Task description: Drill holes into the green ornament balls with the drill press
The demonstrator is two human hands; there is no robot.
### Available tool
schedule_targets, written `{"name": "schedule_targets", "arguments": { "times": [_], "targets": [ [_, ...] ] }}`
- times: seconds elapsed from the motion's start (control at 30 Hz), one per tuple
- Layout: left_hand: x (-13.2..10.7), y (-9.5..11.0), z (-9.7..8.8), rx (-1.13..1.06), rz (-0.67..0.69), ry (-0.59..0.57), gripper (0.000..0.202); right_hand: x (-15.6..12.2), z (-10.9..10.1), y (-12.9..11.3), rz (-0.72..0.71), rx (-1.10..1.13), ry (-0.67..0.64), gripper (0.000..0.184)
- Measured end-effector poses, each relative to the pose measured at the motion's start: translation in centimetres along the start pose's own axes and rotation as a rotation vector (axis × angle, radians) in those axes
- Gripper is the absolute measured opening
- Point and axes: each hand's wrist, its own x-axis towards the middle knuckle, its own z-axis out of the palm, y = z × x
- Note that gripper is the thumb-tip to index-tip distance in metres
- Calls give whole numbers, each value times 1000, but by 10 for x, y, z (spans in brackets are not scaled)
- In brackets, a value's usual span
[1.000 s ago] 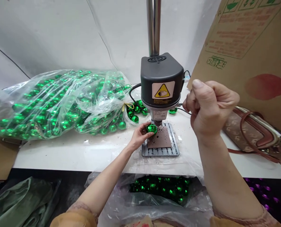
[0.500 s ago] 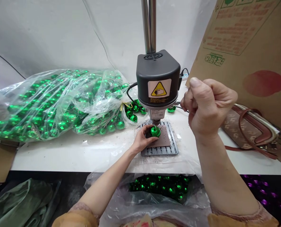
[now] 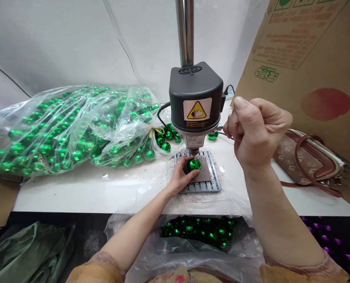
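Note:
My left hand (image 3: 184, 173) is closed around a shiny green faceted ball (image 3: 195, 165), thumb on the near side and fingers at the back. It holds the ball over a brown board (image 3: 206, 175) on the slotted metal base (image 3: 216, 181) of a small drill press (image 3: 196, 96). Just above the ball is the drill's chuck (image 3: 194, 151); the tip of the bit is hard to make out. At the right of the black motor housing, my right hand (image 3: 255, 131) is raised in a fist around the press's lever, most of which the fingers cover.
A clear plastic bag (image 3: 74, 129) full of green balls lies left on the white table (image 3: 83, 194), with loose green balls (image 3: 165, 146) behind the press. Below the table edge, another bag (image 3: 192, 234) holds green balls. A handbag (image 3: 310, 161) and large carton (image 3: 298, 70) stand right.
My left hand has shifted slightly right with the green ball, which now shows dark patches on its surface. My right hand stays at the lever, nearly unmoved.

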Motion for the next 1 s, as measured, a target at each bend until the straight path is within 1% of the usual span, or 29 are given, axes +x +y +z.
{"name": "schedule_targets", "arguments": {
  "times": [0.1, 0.23, 0.43, 0.67, 0.83, 1.0],
  "targets": [
    [-1, 0, 1, -7, -18, 18, 54, -1, -1, 0, 17, -1, -3, 53],
    [-1, -1, 2, -17, -32, 13, 55, -8, 0, 1, 16, 62, 41, 53],
    [-2, 1, 2, -52, -25, 4, 56, -23, -2, 6, -54, 116, 91, 54],
    [-2, 2, 3, -50, -25, 9, 55, -28, -3, 12, -122, 177, 66, 54],
    [-2, 2, 4, -56, -20, 10, 54, -29, -5, 16, -172, 164, 42, 53],
    [-2, 1, 4, -73, -40, 11, 54, -34, -7, 22, -245, 170, 63, 51]
  ]
}}
